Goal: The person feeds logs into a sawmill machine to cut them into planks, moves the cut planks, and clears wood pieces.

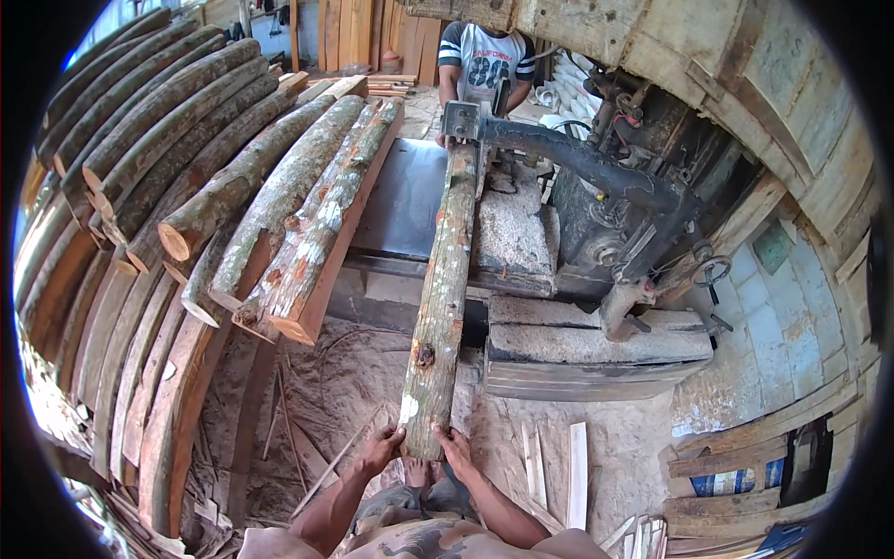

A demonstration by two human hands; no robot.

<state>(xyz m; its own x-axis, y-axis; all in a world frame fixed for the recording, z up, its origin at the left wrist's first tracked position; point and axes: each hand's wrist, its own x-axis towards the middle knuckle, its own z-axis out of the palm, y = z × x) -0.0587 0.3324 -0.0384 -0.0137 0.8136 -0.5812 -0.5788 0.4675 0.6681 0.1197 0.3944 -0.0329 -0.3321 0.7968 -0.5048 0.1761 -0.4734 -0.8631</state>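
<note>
Bark-covered and mottled grey, a long log (441, 298) runs from the near centre of the scene away to the far side, lying lengthwise on the dark saw table (400, 200). Its near end juts out past the table edge over the sawdust floor (345, 391), and both hands grip that end. The left hand (382, 447) wraps its fingers against the left side of the log's butt, while the right hand (454, 449) clasps the right side, fingers curled onto the bark. At the far end, another person (484, 61) in a striped shirt stands behind the table, close to the log's far tip, beside the black saw arm (596, 172) that reaches across from the right. Left of the log, a stack of rough logs (279, 214) leans on the table edge, with more curved timber (140, 121) piled further left. Right of the log sit grey, dust-coated slabs (577, 345), and thin offcut strips (577, 475) lie on the floor near right.
</note>
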